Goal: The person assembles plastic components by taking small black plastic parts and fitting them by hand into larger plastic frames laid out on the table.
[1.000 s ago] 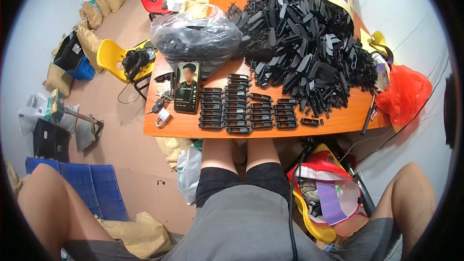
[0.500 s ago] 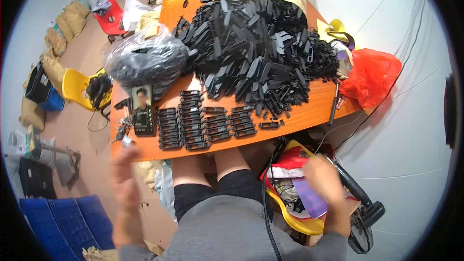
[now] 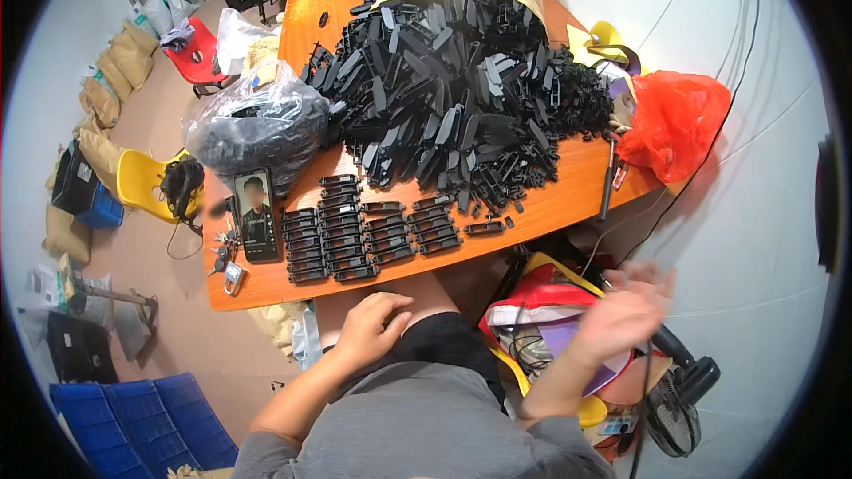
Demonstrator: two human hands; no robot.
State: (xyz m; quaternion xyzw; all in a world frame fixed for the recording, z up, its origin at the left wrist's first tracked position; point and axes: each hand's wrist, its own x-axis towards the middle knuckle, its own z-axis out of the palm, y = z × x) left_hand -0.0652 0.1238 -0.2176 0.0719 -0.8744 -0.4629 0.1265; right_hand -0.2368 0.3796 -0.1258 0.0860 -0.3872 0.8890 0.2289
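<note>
My left hand (image 3: 377, 328) lies over my left thigh with nothing in it, its fingers loosely bent and the thumb apart. Out to the right, my right hand (image 3: 626, 310) is raised above a red and yellow bag, its blurred fingers spread. A dark cable (image 3: 643, 408) hangs just below that hand; whether it touches cannot be made out. Ahead on the orange table (image 3: 399, 277), narrow black plastic parts (image 3: 346, 235) lie in several stacked columns, with one single part (image 3: 484, 229) to their right. Behind them spreads a large heap of loose black parts (image 3: 453, 98).
Left of the columns stand a phone (image 3: 256, 217), keys and a padlock (image 3: 233, 278). A clear bag of black parts (image 3: 257, 129) sits behind. A red plastic bag (image 3: 679, 124) and a black rod (image 3: 607, 182) are at right. A fan (image 3: 672, 417) stands low right.
My left hand has come from beside the table's left corner to my thigh. My right hand has moved right and up. The cable has shifted from across my lap to the right.
</note>
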